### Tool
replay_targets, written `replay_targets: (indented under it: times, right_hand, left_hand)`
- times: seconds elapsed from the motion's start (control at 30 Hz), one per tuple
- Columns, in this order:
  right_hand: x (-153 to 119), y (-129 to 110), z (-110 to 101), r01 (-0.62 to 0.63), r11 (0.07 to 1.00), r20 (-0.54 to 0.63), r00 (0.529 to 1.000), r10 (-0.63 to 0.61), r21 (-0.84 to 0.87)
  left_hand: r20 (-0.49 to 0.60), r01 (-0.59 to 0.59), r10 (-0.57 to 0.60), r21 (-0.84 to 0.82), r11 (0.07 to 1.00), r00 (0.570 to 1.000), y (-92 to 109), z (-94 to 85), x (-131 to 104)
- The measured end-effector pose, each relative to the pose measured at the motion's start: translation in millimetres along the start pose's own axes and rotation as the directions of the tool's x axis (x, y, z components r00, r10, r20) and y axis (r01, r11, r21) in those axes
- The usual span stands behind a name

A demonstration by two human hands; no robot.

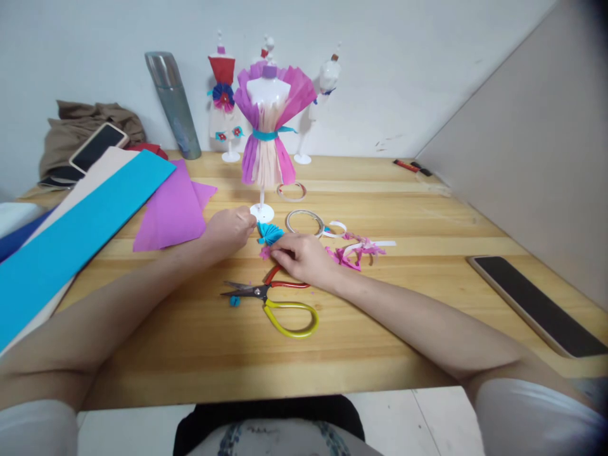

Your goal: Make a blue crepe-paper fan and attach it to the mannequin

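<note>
A small pleated piece of blue crepe paper (270, 234), fanned like a bow, lies between my hands. My right hand (304, 258) is closed in a pinch at its lower right edge. To its left, my left hand (232, 227) is closed, fingertips near the blue piece and the stand's base; what they pinch is hidden. Scissors (259, 291) with one red and one yellow handle lie partly open below my right hand. Just behind stands a small white dress form (268, 92) in purple, pink and cream crepe paper, tied with a blue strip.
Tape rolls (304, 211) and pink paper scraps (354, 253) lie right of centre. Blue (95, 221) and purple crepe paper (171, 212) cover the left. Other dress forms (223, 107) and a flask (177, 107) stand at the wall. A phone (536, 304) lies right.
</note>
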State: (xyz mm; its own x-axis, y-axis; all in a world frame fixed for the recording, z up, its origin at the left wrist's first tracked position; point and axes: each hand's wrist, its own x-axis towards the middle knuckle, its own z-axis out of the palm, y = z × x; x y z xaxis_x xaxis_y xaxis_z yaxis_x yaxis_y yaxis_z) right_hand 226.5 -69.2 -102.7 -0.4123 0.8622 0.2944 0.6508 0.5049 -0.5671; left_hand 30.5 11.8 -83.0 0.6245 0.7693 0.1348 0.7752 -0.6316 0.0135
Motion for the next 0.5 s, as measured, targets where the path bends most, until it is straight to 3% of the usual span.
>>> replay_targets:
  times: [0.13, 0.3, 0.5]
  right_hand:
    - [1.3, -0.6, 0.4, -0.034, 0.996, -0.082, 0.996, 0.041, 0.087]
    - [2.0, -1.8, -0.9, -0.075, 0.988, -0.086, 0.992, 0.087, 0.138]
    - [3.6, 3.9, -3.9, -0.052, 0.976, -0.180, 0.979, 0.091, 0.209]
  left_hand:
    - [-0.028, -0.015, 0.016, 0.030, 0.999, 0.999, 3.1, -1.3, -3.2]
    - [-0.021, -0.021, 0.020, -0.030, 0.999, 1.000, 3.1, -7.1, -3.1]
    - [-0.065, 0.026, -0.035, -0.124, 0.992, 0.997, -1.2, 1.1, 1.9]
